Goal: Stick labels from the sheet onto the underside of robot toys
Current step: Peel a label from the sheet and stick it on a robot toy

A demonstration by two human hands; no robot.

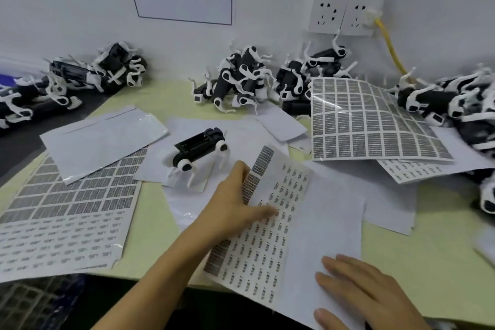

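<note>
A black and white robot toy [199, 151] lies upside down on white paper in the middle of the table, its flat black underside facing up. Just right of it lies a partly used label sheet [270, 233] with rows of small labels. My left hand [233, 203] rests on that sheet with its fingers spread, the fingertips touching the small labels. My right hand [361, 292] lies flat on the blank white part of the sheet near the table's front edge. Neither hand holds anything.
Piles of robot toys lie along the wall at the back left [88, 75], centre [246, 78] and right [455, 104]. Full label sheets lie at the left [64, 206] and back right [369, 120]. A yellow cable [391, 48] hangs from wall sockets.
</note>
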